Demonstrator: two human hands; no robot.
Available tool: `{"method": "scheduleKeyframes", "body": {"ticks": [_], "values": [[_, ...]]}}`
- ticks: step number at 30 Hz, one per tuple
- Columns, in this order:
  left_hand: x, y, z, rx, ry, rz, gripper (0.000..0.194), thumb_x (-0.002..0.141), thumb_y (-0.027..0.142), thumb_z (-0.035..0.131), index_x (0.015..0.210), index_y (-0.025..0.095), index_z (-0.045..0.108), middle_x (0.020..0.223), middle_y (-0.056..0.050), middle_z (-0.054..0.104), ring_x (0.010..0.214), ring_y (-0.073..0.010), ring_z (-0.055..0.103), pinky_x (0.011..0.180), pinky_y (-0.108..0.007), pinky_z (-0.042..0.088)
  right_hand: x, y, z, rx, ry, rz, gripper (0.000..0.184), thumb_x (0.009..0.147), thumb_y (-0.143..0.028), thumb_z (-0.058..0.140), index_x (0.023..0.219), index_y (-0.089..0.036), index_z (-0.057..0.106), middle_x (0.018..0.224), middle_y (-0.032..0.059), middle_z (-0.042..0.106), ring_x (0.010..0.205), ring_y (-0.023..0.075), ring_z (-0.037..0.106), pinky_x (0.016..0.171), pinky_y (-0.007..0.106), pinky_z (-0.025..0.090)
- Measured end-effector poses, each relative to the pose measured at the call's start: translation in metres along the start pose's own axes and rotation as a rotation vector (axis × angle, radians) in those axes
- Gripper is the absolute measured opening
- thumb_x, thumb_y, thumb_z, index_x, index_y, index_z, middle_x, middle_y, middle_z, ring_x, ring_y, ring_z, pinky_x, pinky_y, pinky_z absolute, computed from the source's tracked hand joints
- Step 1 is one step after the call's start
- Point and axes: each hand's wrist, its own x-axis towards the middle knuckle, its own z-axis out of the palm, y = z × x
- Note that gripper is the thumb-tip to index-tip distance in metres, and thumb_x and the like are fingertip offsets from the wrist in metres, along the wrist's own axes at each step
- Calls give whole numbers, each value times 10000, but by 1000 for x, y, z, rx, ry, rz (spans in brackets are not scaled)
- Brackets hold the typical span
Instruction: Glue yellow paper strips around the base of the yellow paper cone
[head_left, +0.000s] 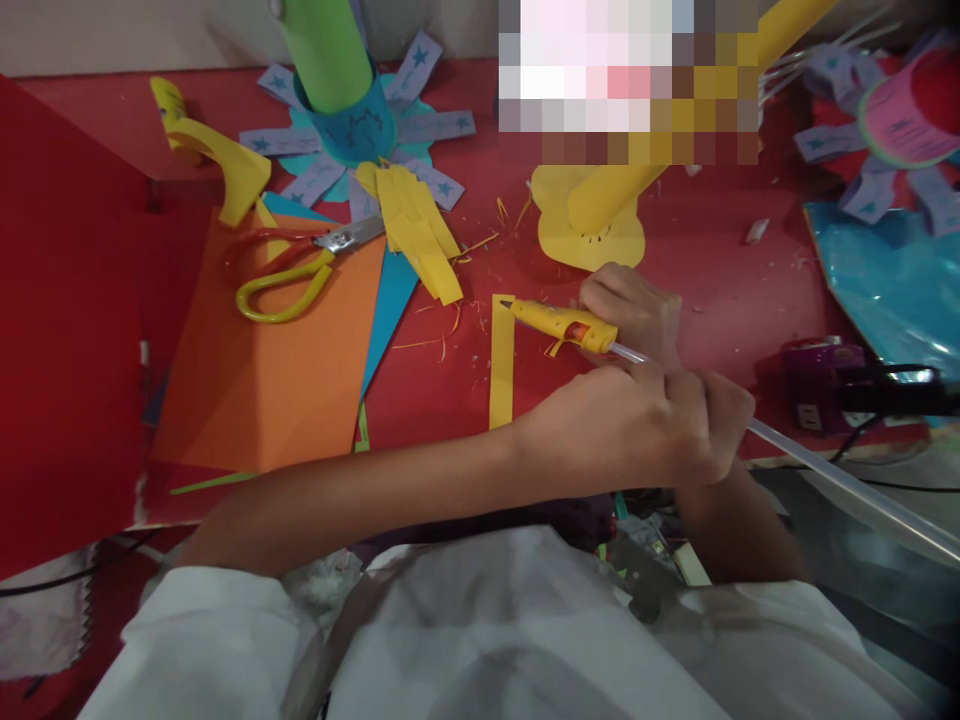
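Red tabletop (pixel 720 285) across most of the frame. Left of centre: orange paper sheet (pixel 266 395), blue sheet (pixel 388 310) showing past its right edge. Upper centre to upper right: yellow tube (pixel 622 195) slanting up from yellow flower-shaped base (pixel 553 220). Right of centre: left grip (pixel 637 420), fist wrapped round long clear glue stick (pixel 847 482); just above, right grip (pixel 630 305), apparently closed about the handle of yellow glue gun (pixel 566 322), handle itself hidden. Upper left of centre: scissors (pixel 330 243), blade ends under bundled yellow strips (pixel 420 230). Centre: single yellow paper strip (pixel 502 370) flat on tabletop, nozzle over its top end; contact, cannot tell. Smallest: thin paper trimmings (pixel 478 247) near centre.

Step in hand, by judgement: feeding glue at strip end. Best done by pushing stick straight along the gun's axis, lightly and evenly, to avoid bending it. Hold nozzle low and steady, inside strip edges; thin bead only. Fingers well clear of tip, presumably hot.
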Motion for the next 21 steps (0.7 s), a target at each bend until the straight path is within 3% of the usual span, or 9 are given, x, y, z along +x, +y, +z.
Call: {"method": "scheduleKeyframes", "body": {"ticks": [4, 9, 18, 21], "values": [[-1, 1, 0, -6, -37, -30, 492, 1075, 22, 245, 1224, 56, 713, 938, -120, 752, 839, -212, 769, 636, -306, 626, -3, 0, 1, -4, 8, 7, 205, 1046, -240, 593, 843, -212, 587, 928, 25, 699, 805, 135, 560, 598, 323, 265], [-2, 2, 0, 80, -44, 15, 463, 1084, 35, 267, 1206, 64, 712, 897, -104, 739, 765, -200, 749, 605, -293, 597, -1, -3, -3, 19, 51, 14, 269, 1068, -235, 547, 803, -215, 590, 900, 30, 730, 767, 136, 589, 597, 321, 301], [-2, 0, 2, 103, 49, 9, 512, 1085, 15, 217, 1157, 50, 722, 801, -74, 700, 696, -164, 696, 546, -252, 499, -4, -1, 1, 168, 88, -12, 280, 1103, -300, 541, 884, -222, 697, 1000, 38, 780, 852, 162, 672, 661, 330, 398], [-4, 0, 5, 110, 99, 17, 456, 1076, 13, 268, 1154, 53, 715, 802, -66, 700, 656, -172, 668, 500, -269, 440, -4, 0, 1, 213, 108, -22, 238, 1094, -327, 573, 951, -237, 741, 1047, 43, 802, 884, 186, 696, 700, 346, 446]]}}
